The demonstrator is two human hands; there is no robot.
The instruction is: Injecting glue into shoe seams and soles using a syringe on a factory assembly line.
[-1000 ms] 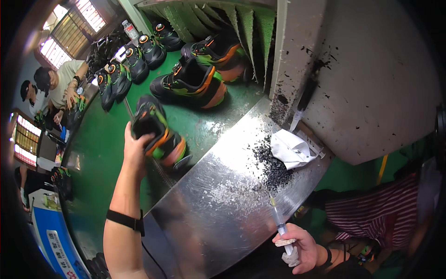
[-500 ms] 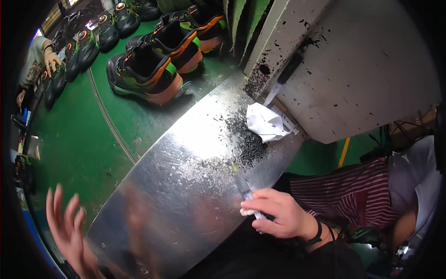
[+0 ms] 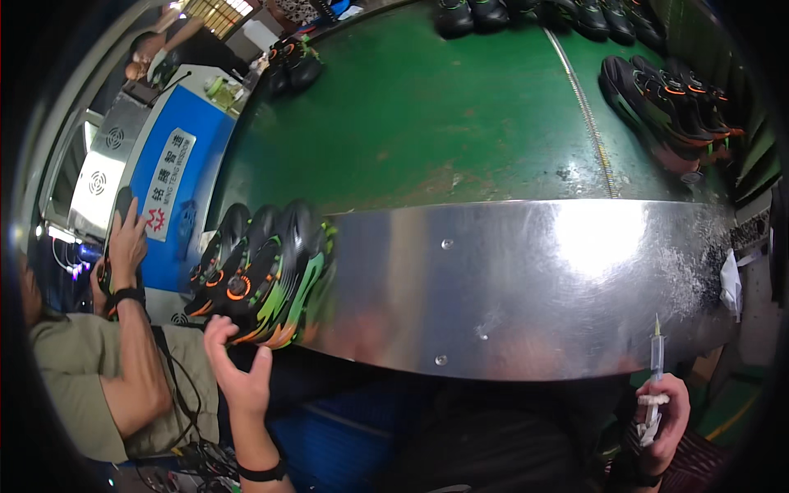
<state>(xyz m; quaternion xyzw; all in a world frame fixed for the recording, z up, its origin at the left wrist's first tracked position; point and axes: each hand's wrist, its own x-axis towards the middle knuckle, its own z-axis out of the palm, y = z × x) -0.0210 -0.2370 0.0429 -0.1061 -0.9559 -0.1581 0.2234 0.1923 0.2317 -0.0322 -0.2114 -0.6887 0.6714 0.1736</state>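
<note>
Several black sneakers with green and orange trim point(image 3: 283, 279) stand side by side at the left end of the shiny metal plate point(image 3: 509, 296). My left hand point(image 3: 242, 378) is at their near end, thumb and fingers apart, its fingertips close to the nearest shoe; whether they touch it I cannot tell. At the lower right my right hand point(image 3: 675, 415) is closed around a clear syringe point(image 3: 657, 355), its thin yellowish tip pointing away from me over the plate's near edge. A crumpled white cloth point(image 3: 730, 283) lies at the plate's right end.
The green conveyor belt point(image 3: 411, 123), with a metal seam point(image 3: 579, 90), runs beyond the plate. More shoes point(image 3: 662, 107) stand at the far right and along the far side. Close on my left, a co-worker in an olive shirt point(image 3: 123, 378) holds a dark shoe. Behind is a blue machine point(image 3: 193, 123).
My view has swung left, bringing the left-hand shoes and co-worker in. My left hand has gone from above the belt to beside the shoes. My right hand keeps the syringe.
</note>
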